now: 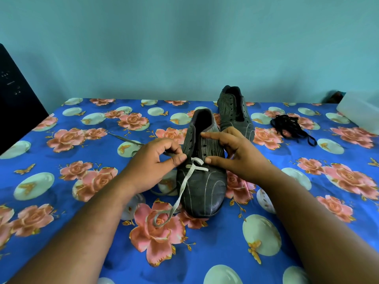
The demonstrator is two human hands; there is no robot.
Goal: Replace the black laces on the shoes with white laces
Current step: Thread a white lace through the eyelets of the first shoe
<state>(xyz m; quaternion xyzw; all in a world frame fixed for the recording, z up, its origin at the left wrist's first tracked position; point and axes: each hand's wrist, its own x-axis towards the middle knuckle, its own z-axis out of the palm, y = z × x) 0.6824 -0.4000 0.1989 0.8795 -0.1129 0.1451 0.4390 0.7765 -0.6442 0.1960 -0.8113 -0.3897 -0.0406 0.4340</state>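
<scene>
Right now a blue floral cloth [225, 253] covers the tabletop. On it, near the middle, stands the shoe [202, 181] I work on, toe toward me; the second shoe [233, 111] lies just beyond it to the right, its eyelets bare. My right hand [231, 154] rests on the near shoe's right side, index finger stretched across the tongue, its grip loose around the upper. My left hand [155, 160] pinches the white lace [182, 187] at the lowest eyelets; one end trails toward me and curls on the cloth. The black laces [291, 128] sit heaped at far right.
</scene>
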